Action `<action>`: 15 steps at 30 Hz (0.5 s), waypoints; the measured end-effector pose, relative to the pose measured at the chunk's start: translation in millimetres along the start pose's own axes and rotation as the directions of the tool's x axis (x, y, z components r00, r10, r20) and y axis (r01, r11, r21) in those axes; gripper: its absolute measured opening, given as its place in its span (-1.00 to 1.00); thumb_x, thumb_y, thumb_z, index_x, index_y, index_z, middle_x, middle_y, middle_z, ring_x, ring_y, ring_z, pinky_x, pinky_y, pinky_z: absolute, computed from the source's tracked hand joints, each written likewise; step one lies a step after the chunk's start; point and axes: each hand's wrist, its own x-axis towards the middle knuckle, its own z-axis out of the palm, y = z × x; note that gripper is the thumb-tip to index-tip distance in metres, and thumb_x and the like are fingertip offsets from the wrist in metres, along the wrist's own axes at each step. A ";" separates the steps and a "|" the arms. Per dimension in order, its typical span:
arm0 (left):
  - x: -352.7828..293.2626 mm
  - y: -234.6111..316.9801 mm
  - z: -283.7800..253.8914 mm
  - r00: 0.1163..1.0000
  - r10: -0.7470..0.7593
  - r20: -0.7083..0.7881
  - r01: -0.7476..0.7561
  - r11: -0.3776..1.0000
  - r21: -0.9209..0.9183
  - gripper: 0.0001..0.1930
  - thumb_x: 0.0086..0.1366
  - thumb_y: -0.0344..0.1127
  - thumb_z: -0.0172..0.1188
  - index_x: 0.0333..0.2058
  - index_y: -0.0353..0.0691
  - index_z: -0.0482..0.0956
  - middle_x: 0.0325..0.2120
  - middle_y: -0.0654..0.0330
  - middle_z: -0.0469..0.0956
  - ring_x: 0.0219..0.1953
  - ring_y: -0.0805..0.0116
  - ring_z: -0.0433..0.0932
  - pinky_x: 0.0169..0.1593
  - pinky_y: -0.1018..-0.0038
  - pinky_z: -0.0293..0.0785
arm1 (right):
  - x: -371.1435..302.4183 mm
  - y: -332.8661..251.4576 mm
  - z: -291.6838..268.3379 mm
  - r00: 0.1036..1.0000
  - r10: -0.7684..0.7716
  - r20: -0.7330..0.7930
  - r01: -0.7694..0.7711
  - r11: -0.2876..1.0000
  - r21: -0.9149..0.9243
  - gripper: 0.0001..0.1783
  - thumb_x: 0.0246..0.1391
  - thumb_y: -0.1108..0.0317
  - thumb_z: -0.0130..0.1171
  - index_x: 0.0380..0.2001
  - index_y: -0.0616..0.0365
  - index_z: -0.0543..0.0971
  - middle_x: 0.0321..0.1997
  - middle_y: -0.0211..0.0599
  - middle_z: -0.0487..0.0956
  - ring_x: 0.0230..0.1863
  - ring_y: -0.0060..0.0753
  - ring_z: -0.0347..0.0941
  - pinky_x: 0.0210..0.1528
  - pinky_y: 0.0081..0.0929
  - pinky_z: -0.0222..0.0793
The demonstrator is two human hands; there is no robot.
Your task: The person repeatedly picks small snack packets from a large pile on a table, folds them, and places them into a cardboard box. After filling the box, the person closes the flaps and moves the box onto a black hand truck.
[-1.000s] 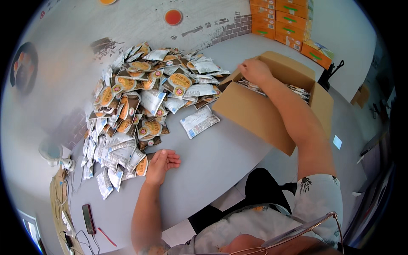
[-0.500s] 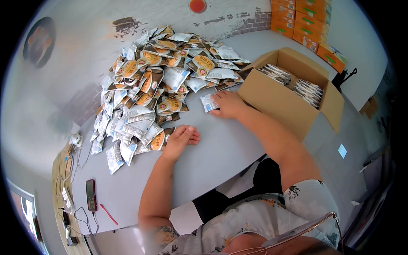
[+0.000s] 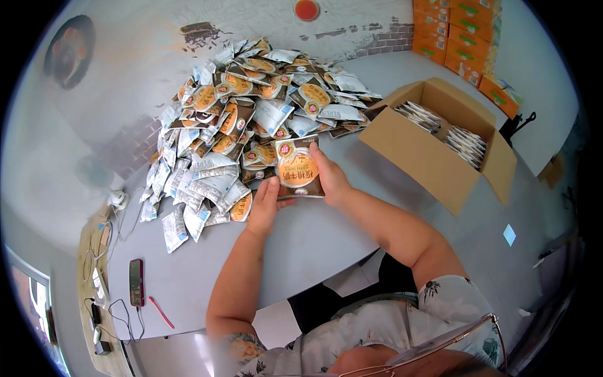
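Both hands grip one snack packet point(image 3: 299, 168) by its edges: left hand point(image 3: 266, 202) at lower left, right hand point(image 3: 329, 177) on right side. Packet sits just above table point(image 3: 301, 251), beside packet pile point(image 3: 251, 119); open cardboard box point(image 3: 433, 144) to the right.

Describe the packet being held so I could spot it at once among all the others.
Start at the grey table and its big pile of packets. At the pile's near edge, left of the open cardboard box, the left hand and right hand grip one brown packet. It alone is lifted, orange oval facing up.
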 end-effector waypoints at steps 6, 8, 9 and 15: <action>-9.9 9.5 9.3 0.985 -0.121 0.125 0.101 0.983 0.154 -0.42 0.35 0.16 -0.04 0.03 -0.28 0.36 -0.19 0.08 0.52 -0.28 0.34 0.56 -0.26 0.44 0.54 | -1.5 9.6 -11.4 0.968 0.074 0.239 -0.020 0.975 -0.219 -0.40 0.29 -0.12 -0.16 -0.07 0.26 0.49 -0.14 -0.25 0.57 -0.18 -0.51 0.51 -0.10 -0.53 0.42; -10.8 12.2 5.0 0.959 -0.225 0.171 0.195 0.965 0.175 -0.48 0.33 0.12 0.02 -0.05 -0.27 0.43 -0.35 0.15 0.56 -0.47 0.37 0.55 -0.48 0.51 0.47 | -2.8 6.9 -11.3 0.949 0.023 0.313 0.082 0.945 -0.317 -0.42 0.29 -0.11 -0.14 -0.08 0.26 0.48 -0.16 -0.27 0.57 -0.20 -0.52 0.50 -0.13 -0.54 0.42; -12.5 13.6 4.6 0.948 -0.249 0.196 0.222 0.963 0.151 -0.50 0.33 0.10 0.04 -0.06 -0.27 0.43 -0.36 0.16 0.56 -0.48 0.38 0.55 -0.51 0.53 0.45 | -6.2 2.6 -9.5 0.937 0.000 0.350 0.135 0.923 -0.361 -0.43 0.29 -0.10 -0.13 -0.08 0.26 0.48 -0.17 -0.28 0.57 -0.20 -0.52 0.50 -0.15 -0.55 0.42; -20.1 18.7 20.7 0.960 -0.265 0.093 0.240 0.946 0.218 -0.63 0.30 -0.06 0.15 -0.09 -0.23 0.46 -0.42 0.23 0.53 -0.56 0.49 0.50 -0.65 0.63 0.35 | -11.0 -7.0 -8.5 0.936 0.087 0.342 0.035 0.942 -0.334 -0.55 0.14 0.19 0.21 -0.03 0.28 0.43 -0.14 -0.24 0.56 -0.16 -0.47 0.50 -0.10 -0.48 0.46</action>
